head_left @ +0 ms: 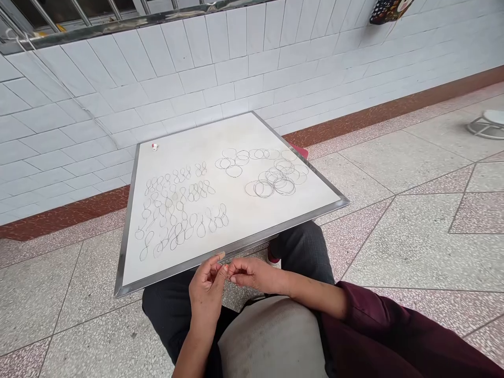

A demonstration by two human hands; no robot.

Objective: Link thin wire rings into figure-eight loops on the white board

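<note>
My left hand (208,287) and my right hand (252,275) meet just off the near edge of the white table (189,152). Both are closed in a pinch, fingertips almost touching. Between them shows a bit of thin wire, mostly hidden by the fingers. Several thin dark wire loops twisted into figure-eights (179,234) lie in rough rows on the table's left half. Plain round wire rings (274,182) overlap in a loose pile on the right half, with more rings (233,171) behind them.
A small red-and-white object (155,147) lies at the table's far left corner. The table's metal rim (169,274) runs above my knees. Behind stands a white tiled wall (197,79). A white stool (490,123) is at far right on the terrazzo floor (425,241).
</note>
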